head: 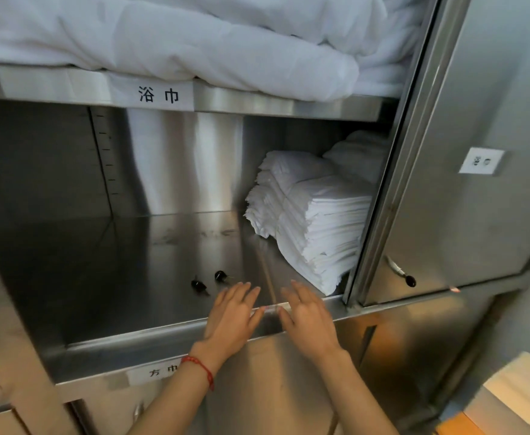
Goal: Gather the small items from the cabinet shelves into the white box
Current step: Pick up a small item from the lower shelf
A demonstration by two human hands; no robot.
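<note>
Two small black items, one (198,285) beside the other (221,275), lie near the front of the steel cabinet shelf (132,262). My left hand (232,312) reaches over the shelf's front lip with straight fingers, its fingertips just right of the black items and not touching them. My right hand (307,315) lies alongside it, fingers straight, holding nothing. A thin pale stick (267,277) shows on the shelf between the two hands, blurred. A white, box-like object (521,394) is cut off at the bottom right corner.
A stack of folded white cloths (314,221) fills the shelf's right side. White bedding (194,42) rests on the shelf above. The cabinet door (464,152) stands at the right, with a key (409,280) at its lower edge. Labels mark the shelf fronts.
</note>
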